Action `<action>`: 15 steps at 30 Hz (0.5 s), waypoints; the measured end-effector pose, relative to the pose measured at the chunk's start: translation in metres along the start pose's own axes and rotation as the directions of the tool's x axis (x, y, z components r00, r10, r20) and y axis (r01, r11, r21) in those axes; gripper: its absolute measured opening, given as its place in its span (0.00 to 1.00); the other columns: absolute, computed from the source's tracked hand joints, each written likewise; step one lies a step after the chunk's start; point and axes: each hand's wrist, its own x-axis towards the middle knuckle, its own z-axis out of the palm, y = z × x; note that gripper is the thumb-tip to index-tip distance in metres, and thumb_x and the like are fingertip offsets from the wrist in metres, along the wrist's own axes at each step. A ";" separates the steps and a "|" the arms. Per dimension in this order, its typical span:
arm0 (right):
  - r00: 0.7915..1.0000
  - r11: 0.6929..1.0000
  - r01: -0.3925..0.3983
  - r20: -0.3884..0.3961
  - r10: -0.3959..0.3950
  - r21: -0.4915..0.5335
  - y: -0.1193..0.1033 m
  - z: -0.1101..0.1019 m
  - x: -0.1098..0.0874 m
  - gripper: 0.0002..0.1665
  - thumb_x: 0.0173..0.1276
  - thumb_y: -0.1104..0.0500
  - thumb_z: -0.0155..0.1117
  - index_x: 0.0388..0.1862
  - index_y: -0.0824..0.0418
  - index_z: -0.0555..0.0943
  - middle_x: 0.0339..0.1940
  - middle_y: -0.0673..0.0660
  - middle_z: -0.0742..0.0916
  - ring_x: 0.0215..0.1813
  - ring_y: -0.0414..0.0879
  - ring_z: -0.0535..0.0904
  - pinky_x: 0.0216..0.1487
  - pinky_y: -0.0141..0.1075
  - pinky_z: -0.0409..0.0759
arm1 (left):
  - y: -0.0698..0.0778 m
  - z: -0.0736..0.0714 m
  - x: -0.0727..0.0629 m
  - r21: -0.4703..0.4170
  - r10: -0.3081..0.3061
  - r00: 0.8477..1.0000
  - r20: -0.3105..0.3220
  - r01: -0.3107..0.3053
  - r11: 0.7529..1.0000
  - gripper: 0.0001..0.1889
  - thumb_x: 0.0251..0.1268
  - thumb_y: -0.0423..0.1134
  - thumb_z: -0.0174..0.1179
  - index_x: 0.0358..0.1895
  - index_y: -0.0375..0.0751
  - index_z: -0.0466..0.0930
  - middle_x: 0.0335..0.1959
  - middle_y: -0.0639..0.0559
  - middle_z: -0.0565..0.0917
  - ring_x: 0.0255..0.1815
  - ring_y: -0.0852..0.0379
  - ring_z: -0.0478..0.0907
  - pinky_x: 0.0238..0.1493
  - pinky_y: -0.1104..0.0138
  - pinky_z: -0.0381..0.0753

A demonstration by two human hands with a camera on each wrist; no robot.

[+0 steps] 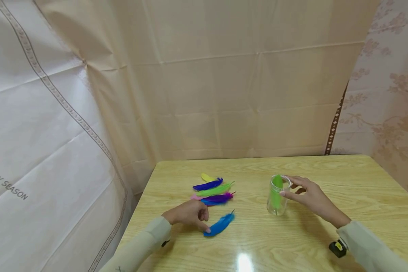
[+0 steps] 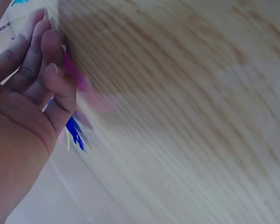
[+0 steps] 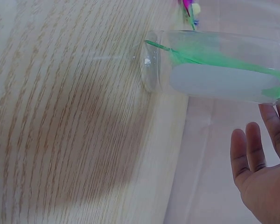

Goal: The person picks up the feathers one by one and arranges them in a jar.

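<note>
In the head view, my left hand (image 1: 190,212) is low over the table, and its thumb and index finger pinch the lower left end of a blue feather (image 1: 221,224). The left wrist view has my left hand (image 2: 32,88) with curled fingers; only a scrap of that feather (image 2: 19,2) shows at the top edge. A clear glass jar (image 1: 276,206) stands upright on the table. My right hand (image 1: 309,196) grips its rim from the right, thumb in front and fingers behind. Inside the jar a green feather (image 1: 276,192) leans, quill down. My right hand (image 3: 266,172) supports the jar's mouth end in the right wrist view.
Behind my left hand lie several feathers in a loose row: yellow (image 1: 207,177), dark blue (image 1: 208,184), light green (image 1: 214,190) and purple (image 1: 221,198), with some pink. The wooden table (image 1: 326,170) ends at a beige cloth backdrop (image 1: 224,94).
</note>
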 end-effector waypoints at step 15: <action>1.000 1.000 0.013 -0.004 -0.013 0.005 -0.002 0.000 0.000 0.35 0.74 0.48 0.68 0.76 0.59 0.72 0.67 0.59 0.80 0.55 0.44 0.73 0.50 0.35 0.79 | 0.008 0.000 -0.002 0.105 0.030 0.998 0.055 -0.035 0.994 0.17 0.54 0.54 0.79 0.34 0.52 0.81 0.28 0.65 0.80 0.29 0.69 0.75 0.33 0.73 0.78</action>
